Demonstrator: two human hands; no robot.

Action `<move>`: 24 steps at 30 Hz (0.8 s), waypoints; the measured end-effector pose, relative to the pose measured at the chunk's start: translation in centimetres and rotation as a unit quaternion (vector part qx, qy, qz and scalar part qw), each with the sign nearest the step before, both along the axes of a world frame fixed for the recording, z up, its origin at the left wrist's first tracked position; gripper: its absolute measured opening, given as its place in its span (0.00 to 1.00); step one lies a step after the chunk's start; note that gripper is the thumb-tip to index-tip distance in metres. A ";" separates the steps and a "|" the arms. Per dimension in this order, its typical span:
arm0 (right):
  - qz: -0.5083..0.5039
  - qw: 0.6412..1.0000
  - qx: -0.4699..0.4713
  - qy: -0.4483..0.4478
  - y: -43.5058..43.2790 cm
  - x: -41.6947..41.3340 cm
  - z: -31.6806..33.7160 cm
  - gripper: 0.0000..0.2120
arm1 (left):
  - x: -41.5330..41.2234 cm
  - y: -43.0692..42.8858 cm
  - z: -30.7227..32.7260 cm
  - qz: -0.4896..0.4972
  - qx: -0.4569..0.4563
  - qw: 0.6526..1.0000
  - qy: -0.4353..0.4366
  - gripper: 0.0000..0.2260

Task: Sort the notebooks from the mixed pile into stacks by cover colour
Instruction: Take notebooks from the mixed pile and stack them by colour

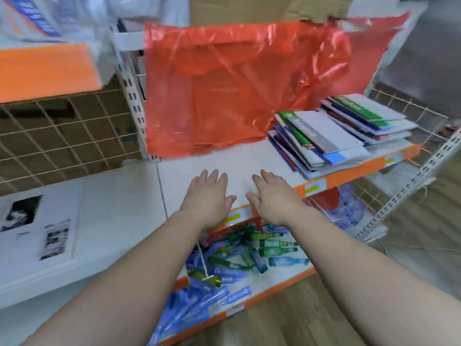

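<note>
Pile of thin green, blue, grey soft-cover notebooks (331, 141) on white shelf (224, 161): likely light, floppy, slippery; grip spine edge. Left hand (208, 196), right hand (273, 196) spread, empty.

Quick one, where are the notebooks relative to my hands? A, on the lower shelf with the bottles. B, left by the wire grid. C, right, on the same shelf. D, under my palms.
C: the notebooks lie heaped at the right of the shelf, beyond the right hand; the left hand is farther away.
</note>
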State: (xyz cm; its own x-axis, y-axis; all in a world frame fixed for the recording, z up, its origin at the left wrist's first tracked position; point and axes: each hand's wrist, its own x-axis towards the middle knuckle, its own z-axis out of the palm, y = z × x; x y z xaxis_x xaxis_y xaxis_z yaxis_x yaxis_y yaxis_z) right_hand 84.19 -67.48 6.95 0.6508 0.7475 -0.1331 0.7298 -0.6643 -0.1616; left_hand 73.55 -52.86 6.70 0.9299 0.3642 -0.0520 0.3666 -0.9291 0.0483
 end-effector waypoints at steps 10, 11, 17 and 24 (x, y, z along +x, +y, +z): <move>-0.010 1.000 0.021 -0.008 -1.8 7.0 0.9 0.30 | 8.4 -0.7 0.9 -0.026 -0.005 1.000 -0.012 0.29; -0.012 1.000 0.024 -0.008 -1.7 7.6 1.2 0.30 | 9.2 -0.5 0.9 -0.026 -0.010 0.999 -0.016 0.28; -0.035 0.998 0.028 -0.046 -1.6 11.9 2.6 0.28 | 13.7 -0.2 0.8 -0.052 -0.010 0.998 -0.036 0.25; -0.080 0.993 0.027 -0.079 -3.4 17.5 2.2 0.24 | 17.4 -1.9 0.7 -0.053 -0.011 0.998 -0.019 0.26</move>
